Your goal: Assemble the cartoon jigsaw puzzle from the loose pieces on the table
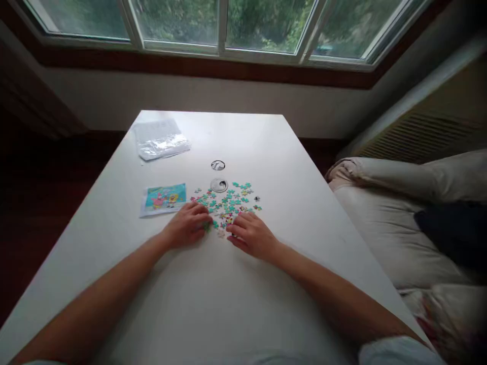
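Observation:
A loose spread of small jigsaw puzzle pieces [230, 203], mostly turquoise with some pink, yellow and dark ones, lies on the white table. At its near left edge, my left hand [188, 224] rests with bent, slightly parted fingers, a green piece [206, 227] by the fingertips. My right hand [254, 234] is at the near right edge, its thumb and fingers curled around a small dark puzzle piece [233, 234] that is mostly covered. A pale piece [221, 233] lies between the hands. Just left of the spread is a picture sheet [165, 198] with cartoon figures.
Two round, flat items, one silvery [218, 165] and one grey-white [219, 185], lie beyond the pieces. A clear plastic packet [162, 139] sits at the table's far left. The white table [304, 294] ends before a window wall; a cushioned seat [376, 228] stands right.

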`<state>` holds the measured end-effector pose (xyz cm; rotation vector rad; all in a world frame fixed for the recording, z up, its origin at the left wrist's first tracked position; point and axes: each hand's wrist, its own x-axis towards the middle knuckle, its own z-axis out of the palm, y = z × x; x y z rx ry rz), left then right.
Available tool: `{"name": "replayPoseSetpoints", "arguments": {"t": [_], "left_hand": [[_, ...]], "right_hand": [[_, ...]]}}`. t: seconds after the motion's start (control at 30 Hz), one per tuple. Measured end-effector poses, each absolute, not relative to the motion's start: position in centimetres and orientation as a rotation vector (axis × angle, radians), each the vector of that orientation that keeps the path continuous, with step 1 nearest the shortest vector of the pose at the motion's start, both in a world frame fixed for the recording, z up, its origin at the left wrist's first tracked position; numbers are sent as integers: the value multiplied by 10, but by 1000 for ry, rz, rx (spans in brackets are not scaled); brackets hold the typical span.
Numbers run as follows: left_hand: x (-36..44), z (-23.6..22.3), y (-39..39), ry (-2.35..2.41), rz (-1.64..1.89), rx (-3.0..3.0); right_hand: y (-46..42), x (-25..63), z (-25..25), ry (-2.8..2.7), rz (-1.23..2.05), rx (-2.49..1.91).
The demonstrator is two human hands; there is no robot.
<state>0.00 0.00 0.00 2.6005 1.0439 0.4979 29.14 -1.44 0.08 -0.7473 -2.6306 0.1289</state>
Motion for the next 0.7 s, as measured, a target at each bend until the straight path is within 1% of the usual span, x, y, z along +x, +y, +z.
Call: {"name": "replayPoseSetpoints", "arguments": {"t": [0.23, 0.37, 0.57, 0.7], "left_hand": [[3, 2, -2, 1057, 494, 2620], [3, 4, -2, 1072, 508, 2621], [2, -4, -2, 1138, 538, 2613], [2, -7, -2, 1171, 578, 2614]], "right_hand": [[-23, 279, -1, -2687, 30, -790], [-25, 277, 2, -2709, -33, -740], [-30, 269, 0, -2690, -15, -696], [-31, 267, -3, -2697, -118, -721]]}}
